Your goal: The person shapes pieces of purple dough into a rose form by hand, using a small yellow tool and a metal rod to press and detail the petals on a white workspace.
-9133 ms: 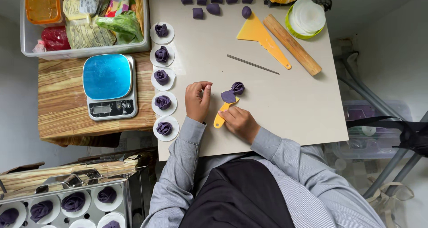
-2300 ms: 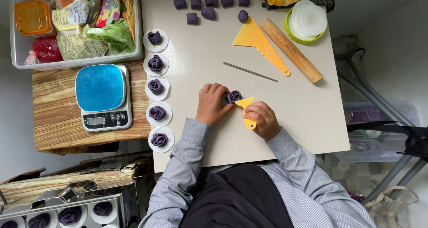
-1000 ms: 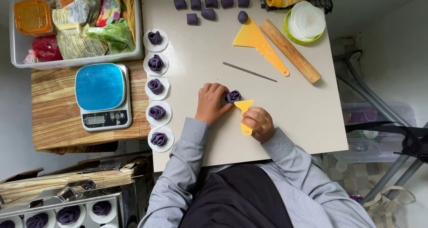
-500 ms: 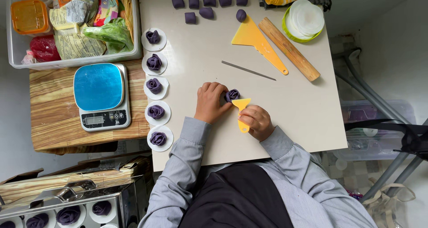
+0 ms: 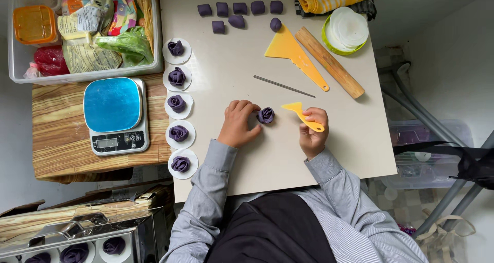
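Purple dough rose (image 5: 266, 115), small yellow scraper (image 5: 302, 115)

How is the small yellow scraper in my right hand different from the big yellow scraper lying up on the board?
The small yellow scraper is held off the board in the right hand; the big yellow scraper lies flat, untouched, beside the wooden rolling pin. The small one has a narrow fan-shaped blade; the big one is a wide triangle tapering to a long handle. Both are yellow and look like plastic.

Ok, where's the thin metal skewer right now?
In the head view, the metal skewer lies flat on the white board, right of centre, just below the large yellow scraper and above the purple dough rose.
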